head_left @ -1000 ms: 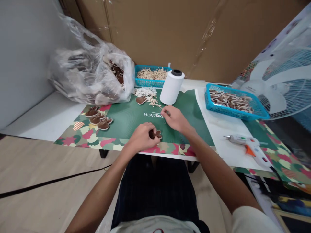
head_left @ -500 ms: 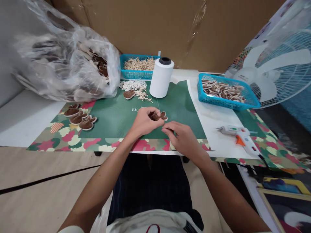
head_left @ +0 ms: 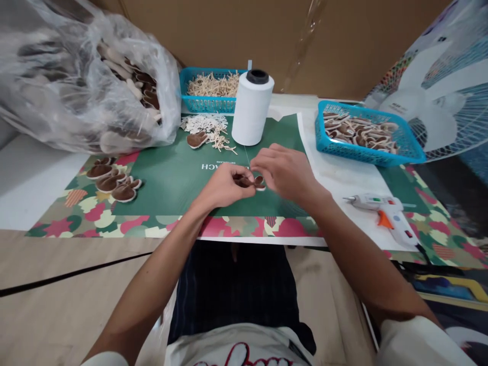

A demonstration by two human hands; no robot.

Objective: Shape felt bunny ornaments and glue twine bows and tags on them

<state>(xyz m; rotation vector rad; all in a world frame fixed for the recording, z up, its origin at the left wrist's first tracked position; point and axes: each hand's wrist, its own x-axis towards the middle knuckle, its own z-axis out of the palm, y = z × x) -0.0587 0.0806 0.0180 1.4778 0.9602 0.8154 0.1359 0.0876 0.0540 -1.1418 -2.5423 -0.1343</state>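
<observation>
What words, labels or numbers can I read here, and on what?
"ACH": green sheet, upside down; other letters largely hidden by the left hand.
"SWITZERLAND", apparently: same sheet, tiny, upside down.
Fan hub marking: blurred.
Shirt lettering: cut off, unreadable.
Glue gun markings: too small.

I see brown cardboard [head_left: 183, 35] rising at twelve o'clock, a white fan [head_left: 438, 127] at two, and a white glue gun [head_left: 381, 202] with an orange trigger [head_left: 385, 219] lying at three. At eight, my camera catches a black cable [head_left: 57, 279] crossing the pale floor [head_left: 57, 325].
</observation>
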